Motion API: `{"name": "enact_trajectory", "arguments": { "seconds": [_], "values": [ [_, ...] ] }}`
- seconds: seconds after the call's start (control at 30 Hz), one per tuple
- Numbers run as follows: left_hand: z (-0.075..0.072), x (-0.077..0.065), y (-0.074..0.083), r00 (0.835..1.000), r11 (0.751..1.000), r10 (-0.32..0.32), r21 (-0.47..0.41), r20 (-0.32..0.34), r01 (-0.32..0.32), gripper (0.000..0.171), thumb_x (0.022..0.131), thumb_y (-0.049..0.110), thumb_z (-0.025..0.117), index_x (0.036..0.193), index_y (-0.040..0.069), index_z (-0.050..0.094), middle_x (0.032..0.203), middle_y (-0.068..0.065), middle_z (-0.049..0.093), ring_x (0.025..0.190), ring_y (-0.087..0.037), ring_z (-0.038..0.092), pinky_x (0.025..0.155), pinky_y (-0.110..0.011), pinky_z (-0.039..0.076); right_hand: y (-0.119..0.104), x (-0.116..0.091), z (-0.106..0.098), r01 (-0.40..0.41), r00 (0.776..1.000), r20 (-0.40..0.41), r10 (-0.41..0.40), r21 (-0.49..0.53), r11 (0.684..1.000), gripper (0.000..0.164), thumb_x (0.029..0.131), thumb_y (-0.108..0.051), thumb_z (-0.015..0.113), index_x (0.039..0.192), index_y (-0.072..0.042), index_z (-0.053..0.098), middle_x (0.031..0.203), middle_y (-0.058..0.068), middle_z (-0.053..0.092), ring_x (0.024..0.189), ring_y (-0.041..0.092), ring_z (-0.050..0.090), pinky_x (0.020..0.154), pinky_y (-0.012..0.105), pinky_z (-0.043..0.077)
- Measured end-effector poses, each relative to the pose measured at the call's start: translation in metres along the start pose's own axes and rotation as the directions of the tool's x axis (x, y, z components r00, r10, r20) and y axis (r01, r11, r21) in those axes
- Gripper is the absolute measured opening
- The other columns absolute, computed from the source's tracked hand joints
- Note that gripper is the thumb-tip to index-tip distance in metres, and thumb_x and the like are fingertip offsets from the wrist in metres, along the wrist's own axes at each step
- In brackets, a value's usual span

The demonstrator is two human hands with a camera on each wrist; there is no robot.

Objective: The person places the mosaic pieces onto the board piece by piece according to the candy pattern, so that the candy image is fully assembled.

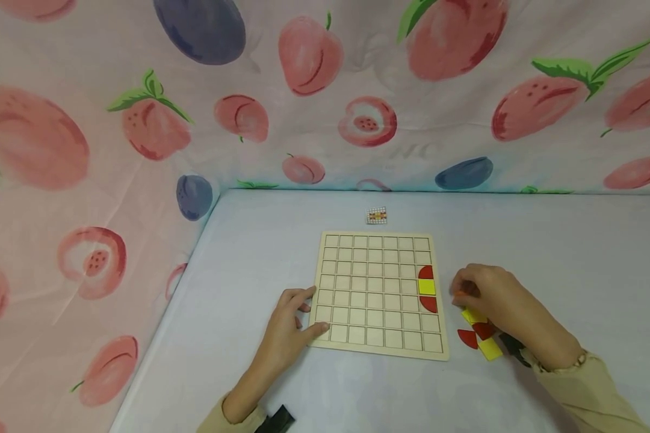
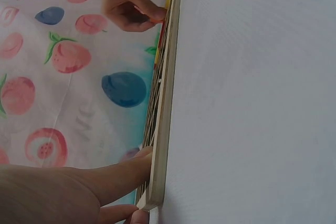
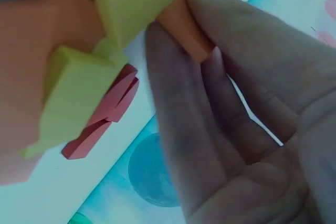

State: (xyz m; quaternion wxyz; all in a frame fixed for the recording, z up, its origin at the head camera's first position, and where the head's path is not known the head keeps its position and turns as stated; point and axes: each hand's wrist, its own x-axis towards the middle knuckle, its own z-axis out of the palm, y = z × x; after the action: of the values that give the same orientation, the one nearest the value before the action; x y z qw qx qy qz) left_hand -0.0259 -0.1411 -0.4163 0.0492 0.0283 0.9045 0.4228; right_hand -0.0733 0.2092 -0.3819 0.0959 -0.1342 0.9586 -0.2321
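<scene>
A pale wooden grid board (image 1: 371, 300) lies on the table. In its rightmost column sit a yellow square (image 1: 426, 287) and, above and below it, red quarter-circle pieces (image 1: 428, 304). My left hand (image 1: 284, 337) rests at the board's lower left, thumb on its top and fingers against the left edge. To the right of the board, my right hand (image 1: 495, 294) pinches a small orange piece (image 3: 186, 30) between thumb and fingertip. Under and beside that hand lie loose yellow pieces (image 1: 489, 349) and red quarter-circles (image 1: 467, 338). The hand partly hides the pile.
A small printed card (image 1: 376, 215) with a coloured grid pattern lies behind the board. White cloth covers the table (image 1: 238, 258). Fruit-printed fabric (image 1: 314, 120) hangs along the back and left side. Dark straps (image 1: 514, 349) are on both wrists.
</scene>
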Motion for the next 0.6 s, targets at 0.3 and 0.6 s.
{"name": "enact_trajectory", "arguments": {
  "seconds": [0.3, 0.6],
  "values": [
    [0.000, -0.001, 0.001, 1.000, 1.000, -0.002, -0.002, -0.004, 0.002, 0.066, 0.080, 0.015, 0.084, 0.139, 0.003, 0.055, 0.126, -0.009, 0.054, 0.081, -0.013, 0.047, 0.067, -0.021, 0.043, -0.011, 0.001, -0.007, 0.087, 0.996, -0.039, -0.086, 0.013, 0.996, 0.012, 0.080, -0.008, 0.082, 0.085, -0.013, 0.072, 0.081, -0.006, 0.065, 0.076, 0.013, 0.058, 0.070, 0.032, 0.053],
    [0.000, -0.002, 0.001, 1.000, 1.000, 0.009, -0.011, 0.000, -0.009, 0.066, 0.080, 0.016, 0.084, 0.138, 0.002, 0.055, 0.127, -0.011, 0.053, 0.081, -0.014, 0.047, 0.067, -0.022, 0.043, -0.024, 0.006, -0.009, 0.173, 0.984, -0.052, -0.169, 0.085, 0.981, 0.013, 0.080, -0.009, 0.081, 0.093, -0.009, 0.076, 0.086, -0.006, 0.066, 0.080, 0.012, 0.063, 0.074, 0.034, 0.058]
  ]
}}
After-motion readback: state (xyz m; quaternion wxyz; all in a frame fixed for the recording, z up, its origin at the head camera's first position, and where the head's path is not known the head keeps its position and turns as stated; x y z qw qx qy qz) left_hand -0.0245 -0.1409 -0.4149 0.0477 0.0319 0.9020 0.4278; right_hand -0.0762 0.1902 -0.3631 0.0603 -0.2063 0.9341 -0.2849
